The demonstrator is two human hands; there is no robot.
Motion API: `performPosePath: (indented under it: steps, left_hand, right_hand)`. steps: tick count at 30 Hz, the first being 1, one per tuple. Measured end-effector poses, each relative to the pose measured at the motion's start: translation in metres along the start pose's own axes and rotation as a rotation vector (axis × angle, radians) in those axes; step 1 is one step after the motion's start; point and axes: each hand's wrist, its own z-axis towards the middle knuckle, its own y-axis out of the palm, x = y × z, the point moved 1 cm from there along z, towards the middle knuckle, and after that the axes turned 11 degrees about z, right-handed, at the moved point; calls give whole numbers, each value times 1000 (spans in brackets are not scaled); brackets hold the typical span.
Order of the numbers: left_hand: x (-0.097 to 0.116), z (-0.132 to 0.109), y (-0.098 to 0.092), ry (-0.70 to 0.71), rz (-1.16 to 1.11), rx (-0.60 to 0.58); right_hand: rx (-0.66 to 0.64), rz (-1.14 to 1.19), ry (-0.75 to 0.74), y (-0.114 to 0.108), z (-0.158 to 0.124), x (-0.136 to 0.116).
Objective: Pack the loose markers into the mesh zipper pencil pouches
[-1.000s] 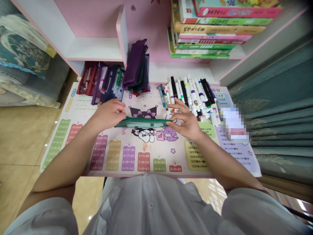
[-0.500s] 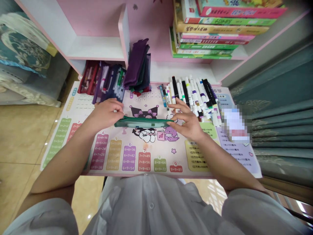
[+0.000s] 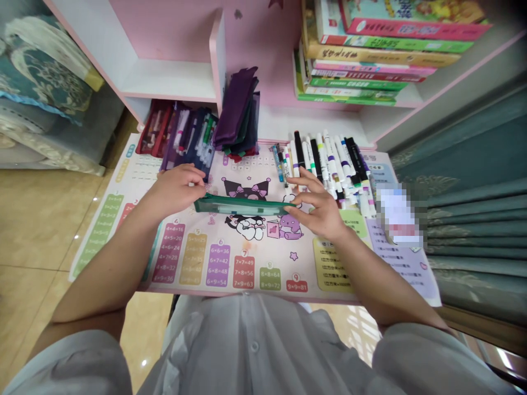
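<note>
A green see-through zip pencil pouch stretches sideways between my two hands above the desk mat, with pens showing faintly inside. My left hand pinches its left end, near the zip. Thumb and forefinger of my right hand grip its right end, the other fingers spread upward. Just beyond my right hand lies a heap of marker pens, mostly white and black. Past my left hand are filled pouches: a red one, a purple one and a dark blue one.
A stack of flat pouches, purple on top, leans by the shelf divider. Books are piled on the right shelf. A blurred-out phone-like object lies at the right of the printed desk mat. Curtains hang alongside.
The view has shifted slightly, moving the shelf and desk items a little rightward. Both hands keep hold of the green pouch in nearly the same pose.
</note>
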Motion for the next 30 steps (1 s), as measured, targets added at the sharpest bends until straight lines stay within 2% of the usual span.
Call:
performPosePath:
  steps: [10, 19, 30]
  left_hand:
    - [-4, -5, -2, -54, -75, -10]
    - [-11, -4, 0, -49, -94, 23]
    - [-16, -4, 0, -41, -81, 24]
  right_hand:
    - [1, -23, 21, 0, 1, -1]
    - [-5, -19, 52, 0, 1, -3]
    - [1, -16, 18, 0, 0, -1]
